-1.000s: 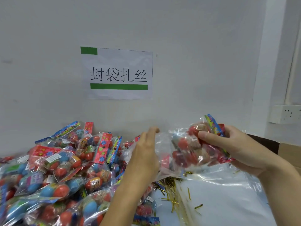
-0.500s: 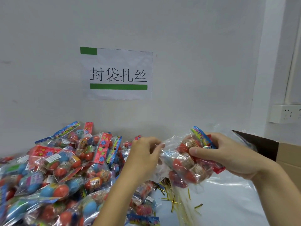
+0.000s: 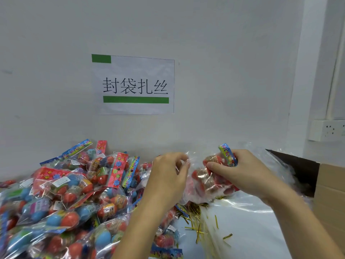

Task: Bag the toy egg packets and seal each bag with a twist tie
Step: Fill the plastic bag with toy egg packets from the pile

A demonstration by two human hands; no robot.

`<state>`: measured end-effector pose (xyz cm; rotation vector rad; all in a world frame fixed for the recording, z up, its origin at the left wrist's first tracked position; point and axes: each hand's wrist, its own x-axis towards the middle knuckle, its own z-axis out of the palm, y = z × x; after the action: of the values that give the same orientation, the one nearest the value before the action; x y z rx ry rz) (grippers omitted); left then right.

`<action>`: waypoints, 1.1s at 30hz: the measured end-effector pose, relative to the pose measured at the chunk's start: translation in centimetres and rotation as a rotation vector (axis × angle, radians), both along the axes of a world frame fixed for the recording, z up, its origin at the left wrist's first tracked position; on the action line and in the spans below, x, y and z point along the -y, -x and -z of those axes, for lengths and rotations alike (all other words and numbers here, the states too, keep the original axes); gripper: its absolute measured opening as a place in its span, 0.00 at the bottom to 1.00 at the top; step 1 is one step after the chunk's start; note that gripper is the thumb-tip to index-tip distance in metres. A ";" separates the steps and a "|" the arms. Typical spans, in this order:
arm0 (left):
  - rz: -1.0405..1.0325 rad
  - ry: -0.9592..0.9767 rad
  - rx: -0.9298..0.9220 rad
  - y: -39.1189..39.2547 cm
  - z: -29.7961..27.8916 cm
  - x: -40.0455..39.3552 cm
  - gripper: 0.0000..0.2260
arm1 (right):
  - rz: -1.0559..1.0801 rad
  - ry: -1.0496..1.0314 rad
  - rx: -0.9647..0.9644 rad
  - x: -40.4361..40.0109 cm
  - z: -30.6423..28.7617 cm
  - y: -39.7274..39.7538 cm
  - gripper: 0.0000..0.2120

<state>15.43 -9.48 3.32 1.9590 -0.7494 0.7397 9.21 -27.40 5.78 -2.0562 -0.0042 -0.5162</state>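
Observation:
My right hand [image 3: 240,171] grips a packet of red toy eggs [image 3: 209,181] with a colourful header card, held inside a clear plastic bag [image 3: 192,191] above the table. My left hand [image 3: 168,176] pinches the bag's open edge just left of the packet, fingers curled on the film. A big heap of toy egg packets [image 3: 74,193] with red and blue eggs fills the left side. Gold twist ties [image 3: 194,215] lie in a loose pile under the held bag.
A stack of clear bags [image 3: 248,221] covers the white table at the right. An open cardboard box [image 3: 328,186] stands at the right edge. A paper sign [image 3: 134,85] hangs on the wall, with a socket [image 3: 326,129] at far right.
Both hands have dropped slightly and drawn closer together. The right hand has pushed the egg packet leftward and deeper into the bag, and the left hand's fingers have closed on the bag's edge.

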 end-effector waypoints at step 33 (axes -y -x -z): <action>0.010 0.056 0.162 1.3 0.1 1.3 0.12 | -0.059 -0.856 0.219 -4.2 2.4 -3.2 0.13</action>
<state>14.18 -10.81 3.19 1.8594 -0.8258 0.9114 12.43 -23.24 3.42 -1.1584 0.0221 -0.5756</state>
